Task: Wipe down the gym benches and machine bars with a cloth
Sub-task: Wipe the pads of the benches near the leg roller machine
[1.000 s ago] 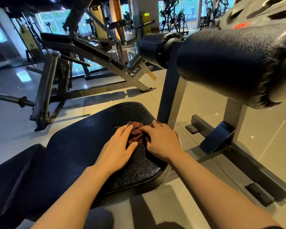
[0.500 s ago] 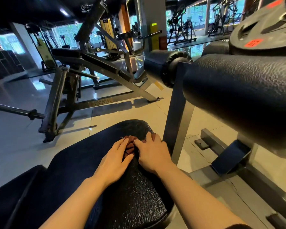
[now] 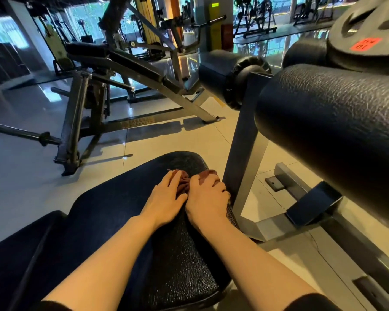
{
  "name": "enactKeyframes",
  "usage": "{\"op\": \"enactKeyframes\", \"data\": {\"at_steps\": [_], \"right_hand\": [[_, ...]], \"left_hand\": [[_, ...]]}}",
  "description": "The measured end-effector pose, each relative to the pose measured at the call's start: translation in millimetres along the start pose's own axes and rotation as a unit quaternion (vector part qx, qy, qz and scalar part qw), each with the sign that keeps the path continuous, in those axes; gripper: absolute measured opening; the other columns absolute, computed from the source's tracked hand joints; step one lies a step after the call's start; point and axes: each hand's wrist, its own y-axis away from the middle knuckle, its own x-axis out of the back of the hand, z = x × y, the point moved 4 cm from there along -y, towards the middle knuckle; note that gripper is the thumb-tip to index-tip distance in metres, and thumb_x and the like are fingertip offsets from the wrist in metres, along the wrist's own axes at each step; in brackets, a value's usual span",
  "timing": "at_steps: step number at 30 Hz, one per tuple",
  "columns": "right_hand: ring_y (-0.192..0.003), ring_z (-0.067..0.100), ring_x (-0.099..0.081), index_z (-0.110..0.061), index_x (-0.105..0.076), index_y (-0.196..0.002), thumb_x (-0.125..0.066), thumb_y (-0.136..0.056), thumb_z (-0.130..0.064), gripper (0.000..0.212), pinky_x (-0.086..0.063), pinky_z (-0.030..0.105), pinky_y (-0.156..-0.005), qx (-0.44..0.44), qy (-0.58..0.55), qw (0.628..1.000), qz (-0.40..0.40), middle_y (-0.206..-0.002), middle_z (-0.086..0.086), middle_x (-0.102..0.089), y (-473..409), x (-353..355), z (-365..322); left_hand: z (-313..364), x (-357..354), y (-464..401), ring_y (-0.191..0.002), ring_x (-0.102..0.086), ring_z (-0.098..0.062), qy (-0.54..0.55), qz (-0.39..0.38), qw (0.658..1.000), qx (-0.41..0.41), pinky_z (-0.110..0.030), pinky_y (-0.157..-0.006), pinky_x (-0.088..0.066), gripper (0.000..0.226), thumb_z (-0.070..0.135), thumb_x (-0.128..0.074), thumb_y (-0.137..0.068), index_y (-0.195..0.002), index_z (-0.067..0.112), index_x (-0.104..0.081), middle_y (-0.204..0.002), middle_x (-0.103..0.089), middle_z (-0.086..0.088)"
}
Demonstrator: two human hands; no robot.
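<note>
A crumpled reddish-brown cloth (image 3: pixel 183 182) lies on the far end of the black textured bench seat (image 3: pixel 177 265). My left hand (image 3: pixel 165 198) presses on the cloth's left part with fingers laid fairly straight. My right hand (image 3: pixel 208 196) lies on the cloth's right part, fingers bent over it, close to the grey steel post (image 3: pixel 245 153). Most of the cloth is hidden under both hands.
Two black padded rollers (image 3: pixel 323 131) (image 3: pixel 225 72) jut from the post above right. A weight plate (image 3: pixel 366 41) with a red label sits at the top right. A grey incline machine frame (image 3: pixel 76 122) and a barbell (image 3: pixel 20 133) stand on the tiled floor beyond.
Both hands have slid the cloth farther along the seat toward its far end and the steel post. The view has tilted up and come closer.
</note>
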Motion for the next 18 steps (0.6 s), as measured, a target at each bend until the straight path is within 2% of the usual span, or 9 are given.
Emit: {"op": "enactKeyframes", "data": {"at_steps": [5,8,13,18], "right_hand": [[-0.12,0.047,-0.041,-0.012,-0.03,-0.137,-0.043,-0.098,-0.031,0.046,-0.042,0.052,-0.095,0.028,-0.028,0.999,-0.007,-0.14,0.029,-0.029,-26.5,-2.1,2.2],[-0.12,0.044,-0.042,-0.014,-0.033,-0.136,-0.047,-0.097,-0.033,0.045,-0.042,0.05,-0.095,0.054,-0.042,0.998,-0.003,-0.14,0.027,-0.031,-43.3,-2.4,2.8],[-0.121,0.047,-0.041,-0.013,-0.03,-0.139,-0.041,-0.099,-0.028,0.044,-0.042,0.051,-0.095,0.067,-0.016,0.998,0.005,-0.141,0.029,-0.03,-44.6,-5.9,1.0],[-0.12,0.05,-0.041,-0.012,-0.027,-0.142,-0.039,-0.099,-0.028,0.047,-0.043,0.054,-0.095,0.062,0.003,0.998,0.004,-0.143,0.033,-0.026,-55.9,-6.0,-5.5]], "left_hand": [[-4.2,-1.3,-14.1,-0.147,-0.015,-0.024,0.002,-0.002,1.0,0.021,-0.041,-0.117,-0.025,0.068,0.039,-0.046,-0.099,-0.154,0.027,-0.008,-0.162,-0.002,0.001],[-4.2,0.7,-22.1,-0.147,-0.015,-0.021,0.0,-0.009,0.999,0.038,-0.038,-0.115,-0.024,0.072,0.04,-0.048,-0.098,-0.154,0.024,-0.007,-0.162,-0.001,0.0],[-5.4,3.7,-23.7,-0.147,-0.012,-0.016,0.002,-0.017,0.999,0.035,-0.034,-0.115,-0.023,0.074,0.041,-0.049,-0.097,-0.154,0.024,-0.005,-0.162,-0.001,0.002],[-13.4,7.1,-33.0,-0.148,-0.006,-0.012,-0.002,-0.006,1.0,0.028,-0.031,-0.115,-0.018,0.063,0.036,-0.041,-0.102,-0.154,0.025,-0.009,-0.162,-0.004,0.002]]}}
